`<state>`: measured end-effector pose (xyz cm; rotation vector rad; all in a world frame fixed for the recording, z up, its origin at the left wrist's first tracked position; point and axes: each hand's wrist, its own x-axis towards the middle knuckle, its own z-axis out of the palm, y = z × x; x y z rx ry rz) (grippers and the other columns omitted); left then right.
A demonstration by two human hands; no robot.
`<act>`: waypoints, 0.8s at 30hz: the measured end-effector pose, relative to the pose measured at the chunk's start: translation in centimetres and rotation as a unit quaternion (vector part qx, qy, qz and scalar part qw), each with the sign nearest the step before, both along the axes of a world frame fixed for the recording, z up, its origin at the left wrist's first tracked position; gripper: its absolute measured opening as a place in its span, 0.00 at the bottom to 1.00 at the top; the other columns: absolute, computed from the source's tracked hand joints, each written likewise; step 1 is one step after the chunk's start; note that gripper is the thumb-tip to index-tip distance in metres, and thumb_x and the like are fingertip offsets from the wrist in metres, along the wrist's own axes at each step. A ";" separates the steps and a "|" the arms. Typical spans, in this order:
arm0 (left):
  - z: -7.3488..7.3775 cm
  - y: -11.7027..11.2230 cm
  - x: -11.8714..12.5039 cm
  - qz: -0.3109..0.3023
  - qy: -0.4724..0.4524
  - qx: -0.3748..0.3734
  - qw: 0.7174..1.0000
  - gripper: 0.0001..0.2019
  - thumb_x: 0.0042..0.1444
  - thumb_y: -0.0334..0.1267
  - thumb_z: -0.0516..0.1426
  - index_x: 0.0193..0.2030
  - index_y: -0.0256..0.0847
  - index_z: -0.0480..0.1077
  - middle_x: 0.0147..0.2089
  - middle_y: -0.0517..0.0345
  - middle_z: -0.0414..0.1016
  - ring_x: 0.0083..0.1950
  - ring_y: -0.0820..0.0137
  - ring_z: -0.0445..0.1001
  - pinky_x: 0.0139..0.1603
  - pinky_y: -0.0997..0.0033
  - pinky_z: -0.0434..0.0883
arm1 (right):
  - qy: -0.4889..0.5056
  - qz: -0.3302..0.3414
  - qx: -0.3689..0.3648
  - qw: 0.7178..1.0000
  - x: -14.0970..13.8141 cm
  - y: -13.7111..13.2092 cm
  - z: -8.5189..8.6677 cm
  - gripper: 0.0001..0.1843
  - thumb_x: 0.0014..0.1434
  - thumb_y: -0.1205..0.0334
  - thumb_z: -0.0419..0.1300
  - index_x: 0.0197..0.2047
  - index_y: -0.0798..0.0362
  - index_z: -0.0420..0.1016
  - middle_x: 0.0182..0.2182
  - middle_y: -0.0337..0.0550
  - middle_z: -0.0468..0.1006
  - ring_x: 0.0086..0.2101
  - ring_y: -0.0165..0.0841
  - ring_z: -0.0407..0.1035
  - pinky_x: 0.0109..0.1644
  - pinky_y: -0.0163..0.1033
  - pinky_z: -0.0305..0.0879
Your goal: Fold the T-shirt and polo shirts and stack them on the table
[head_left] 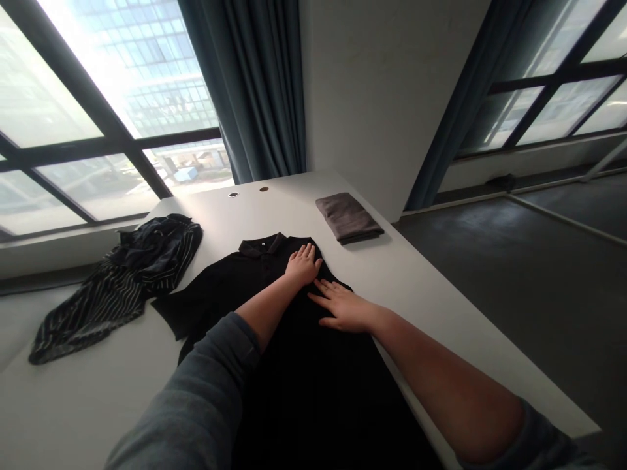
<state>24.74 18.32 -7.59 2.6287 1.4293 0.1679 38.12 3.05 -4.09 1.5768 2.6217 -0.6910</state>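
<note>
Nearest the camera, grey sleeves [196,391] come in from both lower corners, above a white table [83,411]. At far left, a crumpled dark striped cloth [115,290] lies heaped on the table, just beside a black polo shirt [220,294] spread flat with its collar pointing away from the person. Left hand [304,264] rests open and palm down on the shirt just below the collar, gripping nothing. Right hand [343,310] lies open too, fingers spread, flat on the shirt near its right-hand edge, holding nothing. Further right, a folded grey cloth [349,217] sits on the table near the shirt's shoulder, not touching it.
</note>
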 end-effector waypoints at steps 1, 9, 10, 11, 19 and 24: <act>-0.1 0.3 0.1 -0.002 0.007 -0.017 1.000 0.34 0.74 0.53 0.42 0.80 0.38 0.51 0.83 0.48 0.45 0.83 0.57 0.44 0.80 0.50 0.48 | 0.002 0.001 -0.003 1.000 0.0 0.0 0.0 0.46 0.67 0.43 0.64 0.80 0.49 0.53 0.80 0.53 0.38 0.77 0.53 0.33 0.80 0.56 0.34; -0.2 2.1 0.8 -0.011 0.023 -0.039 0.999 0.38 0.72 0.58 0.42 0.82 0.42 0.47 0.84 0.49 0.38 0.84 0.54 0.38 0.81 0.43 0.41 | 0.002 0.009 -0.007 1.000 0.2 0.1 -0.2 0.48 0.66 0.43 0.65 0.80 0.49 0.53 0.80 0.54 0.37 0.77 0.53 0.32 0.80 0.57 0.33; -0.1 2.2 0.9 -0.014 0.021 -0.042 0.999 0.38 0.72 0.59 0.42 0.82 0.42 0.47 0.84 0.49 0.38 0.84 0.53 0.38 0.81 0.43 0.41 | 0.001 0.009 -0.006 1.000 0.2 0.1 -0.3 0.48 0.66 0.43 0.65 0.80 0.48 0.52 0.80 0.53 0.37 0.77 0.53 0.32 0.80 0.57 0.33; 0.0 2.2 0.9 -0.018 0.017 -0.048 0.999 0.37 0.72 0.59 0.42 0.82 0.42 0.48 0.84 0.49 0.39 0.84 0.54 0.38 0.81 0.42 0.40 | 0.000 0.010 -0.005 1.000 0.2 0.1 -0.4 0.48 0.66 0.43 0.65 0.80 0.48 0.52 0.80 0.53 0.37 0.77 0.53 0.32 0.80 0.57 0.33; 1.4 0.0 -8.5 0.032 -0.128 0.058 0.990 0.30 0.74 0.50 0.46 0.78 0.40 0.57 0.81 0.48 0.53 0.83 0.56 0.45 0.80 0.51 0.50 | 0.006 0.022 0.000 1.000 0.6 0.2 -0.6 0.45 0.66 0.42 0.64 0.80 0.45 0.53 0.80 0.48 0.36 0.77 0.52 0.32 0.80 0.55 0.35; 1.5 -5.1 -24.7 0.201 -0.124 0.155 0.959 0.29 0.72 0.48 0.48 0.73 0.36 0.63 0.75 0.40 0.64 0.76 0.53 0.62 0.76 0.51 0.61 | 0.003 0.039 -0.001 0.999 0.8 0.4 -0.7 0.44 0.68 0.43 0.62 0.80 0.44 0.53 0.80 0.47 0.35 0.77 0.52 0.32 0.80 0.55 0.35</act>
